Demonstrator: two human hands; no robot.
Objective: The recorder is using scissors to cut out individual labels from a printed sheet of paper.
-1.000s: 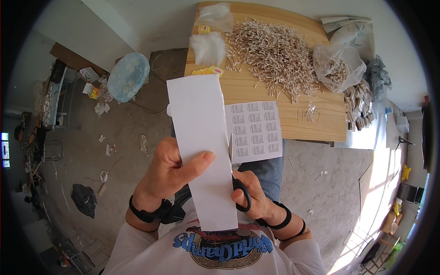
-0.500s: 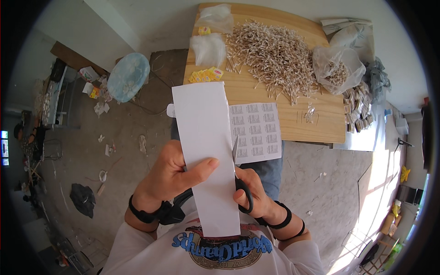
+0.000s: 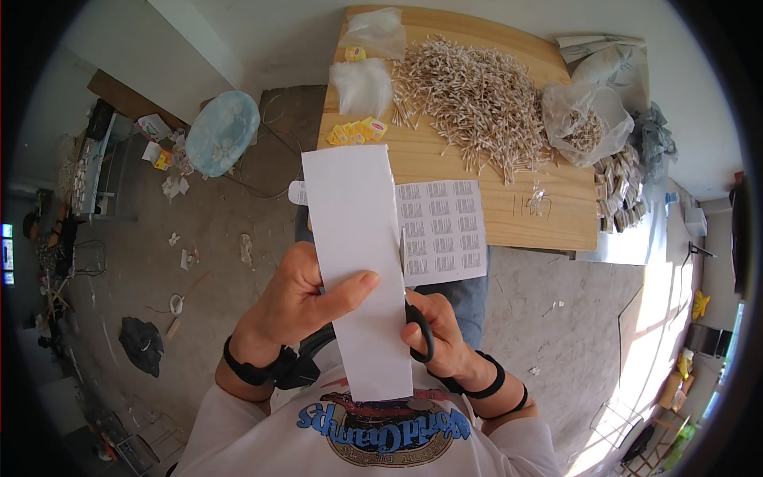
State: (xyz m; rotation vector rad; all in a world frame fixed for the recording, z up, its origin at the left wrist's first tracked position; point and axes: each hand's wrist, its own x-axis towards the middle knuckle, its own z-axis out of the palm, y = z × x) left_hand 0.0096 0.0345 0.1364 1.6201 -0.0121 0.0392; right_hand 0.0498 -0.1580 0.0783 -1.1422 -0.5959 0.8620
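Observation:
In front of my chest, a long white paper strip point(image 3: 354, 215) is held upright by my left hand point(image 3: 318, 298), its thumb pressed flat on the face and its fingers behind. Black-handled scissors point(image 3: 429, 338) are in my right hand point(image 3: 447, 330), at the strip's right edge. Their blades are mostly hidden by the paper. Beyond the strip lies a white sheet point(image 3: 442, 230) with rows of small grey printed blocks, partly over the table's near edge. Whether strip and sheet are joined is hard to see.
A wooden table point(image 3: 548, 226) carries a large heap of cotton swabs point(image 3: 469, 95), a clear bag with more swabs point(image 3: 586, 127), small yellow cards point(image 3: 358, 131) and empty-looking clear bags point(image 3: 362, 86). Bundled packets point(image 3: 620, 191) are stacked at its right. A blue round stool point(image 3: 222, 133) stands left.
The scissor blades, seen beside the strip's right edge half a second ago, are now mostly out of sight. The strip's lower end has risen slightly, and the right hand has shifted slightly left.

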